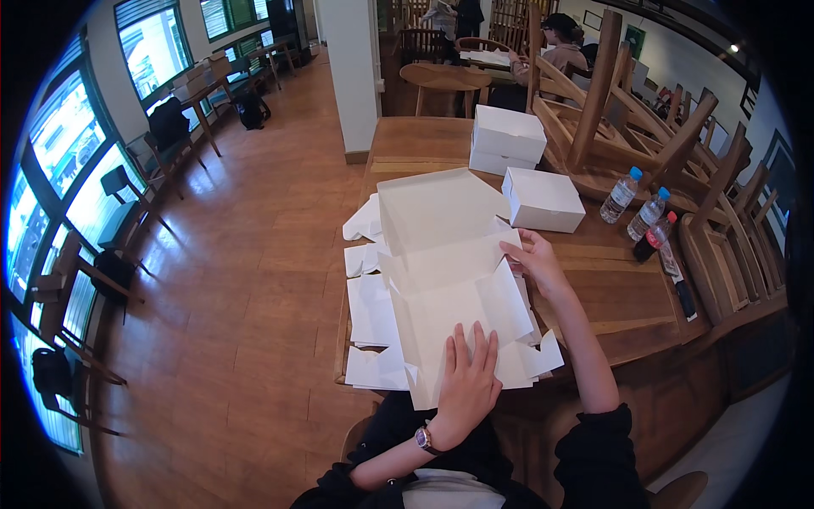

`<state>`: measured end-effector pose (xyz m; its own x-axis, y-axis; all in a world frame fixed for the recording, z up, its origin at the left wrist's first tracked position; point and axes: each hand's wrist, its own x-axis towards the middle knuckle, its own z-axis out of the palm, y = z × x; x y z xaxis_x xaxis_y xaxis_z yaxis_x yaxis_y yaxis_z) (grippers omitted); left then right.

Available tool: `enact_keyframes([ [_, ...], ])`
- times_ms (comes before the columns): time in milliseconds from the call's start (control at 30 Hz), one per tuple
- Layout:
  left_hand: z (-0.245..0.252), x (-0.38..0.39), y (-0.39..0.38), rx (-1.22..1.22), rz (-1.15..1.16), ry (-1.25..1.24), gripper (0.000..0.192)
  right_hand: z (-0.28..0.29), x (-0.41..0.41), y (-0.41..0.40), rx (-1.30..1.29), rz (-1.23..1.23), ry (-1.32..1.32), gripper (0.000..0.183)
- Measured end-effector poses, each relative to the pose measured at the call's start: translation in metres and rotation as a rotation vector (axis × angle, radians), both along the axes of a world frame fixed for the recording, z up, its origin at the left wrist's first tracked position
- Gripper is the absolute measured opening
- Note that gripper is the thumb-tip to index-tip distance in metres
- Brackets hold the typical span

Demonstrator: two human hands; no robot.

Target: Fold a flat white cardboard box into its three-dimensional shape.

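Observation:
A partly folded white cardboard box blank (445, 273) lies before me, its plain inner side up and its far lid panel raised at a slant. My left hand (469, 369) rests flat on its near panel, fingers spread. At the right edge, my right hand (533, 257) pinches a side flap between thumb and fingers. Beneath this blank lie more flat white box blanks (372, 312), their tabs sticking out to the left and right. How many are stacked there is hidden.
Closed white boxes stand at the back: two stacked (509, 137) and a single box (545, 200). Water bottles (620, 196), a cola bottle (655, 238) and a black-handled tool (685, 299) line the right side. Upturned wooden chairs (591, 121) rest beyond them. A person (563, 48) sits farther back.

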<state>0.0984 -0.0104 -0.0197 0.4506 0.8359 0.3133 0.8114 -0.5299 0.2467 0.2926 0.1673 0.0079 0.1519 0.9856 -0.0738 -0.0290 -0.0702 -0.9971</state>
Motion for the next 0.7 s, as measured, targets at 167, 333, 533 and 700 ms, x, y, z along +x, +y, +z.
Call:
enact_keyframes([
  [167,0.002,0.002,-0.001,0.005,-0.011,-0.006,0.069,-0.011,0.010,0.002,0.106,0.151,-0.297,0.031],
  [333,0.000,0.001,0.000,0.005,-0.007,-0.003,0.068,0.009,-0.007,0.003,0.245,0.095,-0.856,0.029],
  [533,0.001,0.000,0.000,0.004,-0.015,-0.018,0.068,0.042,-0.016,0.014,-0.048,0.348,-0.824,0.048],
  [700,0.002,0.002,0.000,-0.008,-0.032,-0.007,0.069,0.050,-0.037,0.015,-0.120,0.468,-0.994,0.075],
])
